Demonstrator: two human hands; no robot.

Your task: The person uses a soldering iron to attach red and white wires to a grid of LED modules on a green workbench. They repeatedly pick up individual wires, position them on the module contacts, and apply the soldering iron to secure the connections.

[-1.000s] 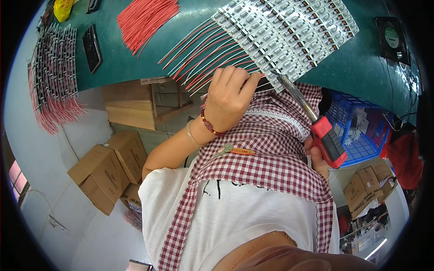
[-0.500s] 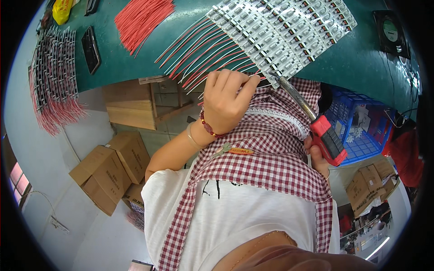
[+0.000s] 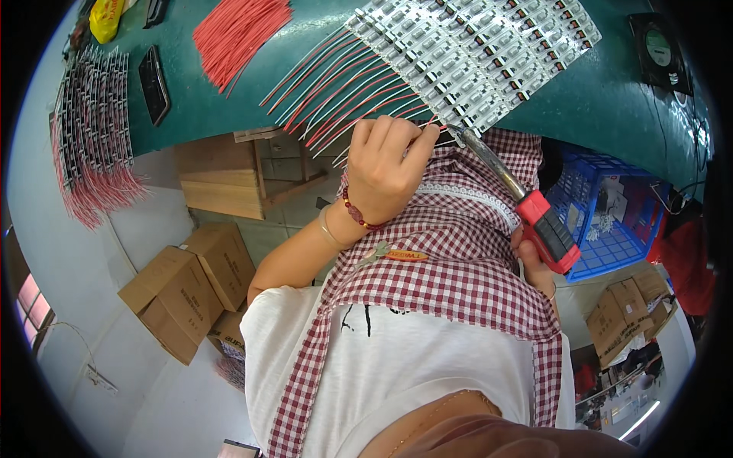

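Left hand [image 3: 385,168] pinched narrow at wires [image 3: 340,91], can't tell if gripping. Right hand [image 3: 533,263] grips soldering iron [image 3: 547,229], tip at circuit panel's [image 3: 489,65] corner by tabletop's [image 3: 179,114] front edge.

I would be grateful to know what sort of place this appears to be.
Probably an electronics assembly workshop: the right hand holds a soldering iron by a panel of small boards, and a bundle of red wires lies on the green table.
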